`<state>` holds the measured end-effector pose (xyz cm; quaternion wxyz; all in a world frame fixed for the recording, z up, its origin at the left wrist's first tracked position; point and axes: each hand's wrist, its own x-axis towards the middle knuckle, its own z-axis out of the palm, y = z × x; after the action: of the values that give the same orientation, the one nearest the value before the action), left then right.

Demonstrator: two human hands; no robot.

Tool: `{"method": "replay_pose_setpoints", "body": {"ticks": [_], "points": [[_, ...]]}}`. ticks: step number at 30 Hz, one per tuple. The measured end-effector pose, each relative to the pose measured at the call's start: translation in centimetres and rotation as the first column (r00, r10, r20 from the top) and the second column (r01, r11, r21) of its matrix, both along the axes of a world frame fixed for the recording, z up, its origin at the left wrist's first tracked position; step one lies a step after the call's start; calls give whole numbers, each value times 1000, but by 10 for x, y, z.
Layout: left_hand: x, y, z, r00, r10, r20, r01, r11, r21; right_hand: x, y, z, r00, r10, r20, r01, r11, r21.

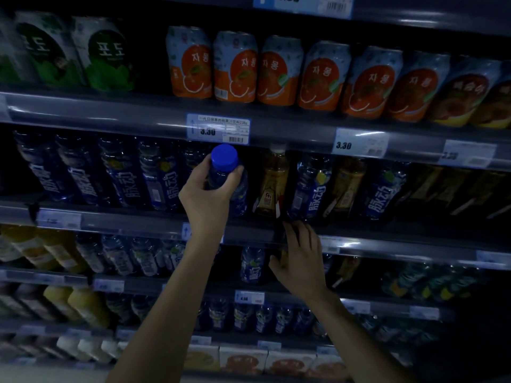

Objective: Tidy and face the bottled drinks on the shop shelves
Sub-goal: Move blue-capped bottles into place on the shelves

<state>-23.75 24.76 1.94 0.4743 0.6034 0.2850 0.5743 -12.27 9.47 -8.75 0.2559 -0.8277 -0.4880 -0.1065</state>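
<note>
My left hand (206, 194) is shut around the neck of a blue-capped bottle (225, 161) at the front of the second shelf, its cap tilted toward me. To its left stands a row of several dark blue bottles (163, 178) with white lettering. On its right an amber tea bottle (272, 183) stands beside another blue bottle (311, 186). My right hand (300, 255) hovers with fingers spread by the shelf edge (154, 225), just below the amber bottle, holding nothing.
Orange-labelled cans (235, 67) and green cans (106, 53) fill the shelf above. Price tags (218, 129) hang on the rail. Lower shelves hold more blue bottles (251, 265), yellow juice bottles (88, 305) and cartons (243, 360). The aisle is dim.
</note>
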Motion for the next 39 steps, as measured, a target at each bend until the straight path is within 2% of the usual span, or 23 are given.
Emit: {"method": "replay_pose_setpoints", "body": {"ticks": [6, 9, 20, 25, 39], "points": [[-1, 1, 3, 991, 20, -131, 0, 989, 149, -1, 2, -1, 1000, -25, -13, 25, 1000, -11], [-2, 0, 5, 988, 14, -153, 13, 984, 177, -2, 2, -1, 999, -34, -19, 34, 999, -11], [0, 3, -10, 997, 77, -31, -73, 993, 96, 1, 0, -2, 999, -5, -41, 4, 1000, -30], [6, 11, 0, 999, 28, -44, -23, 994, 105, 4, -1, -4, 1000, 10, -28, -11, 1000, -27], [16, 18, 15, 998, 64, -28, -62, 996, 62, 5, -1, -5, 1000, 14, -13, -15, 1000, -20]]}}
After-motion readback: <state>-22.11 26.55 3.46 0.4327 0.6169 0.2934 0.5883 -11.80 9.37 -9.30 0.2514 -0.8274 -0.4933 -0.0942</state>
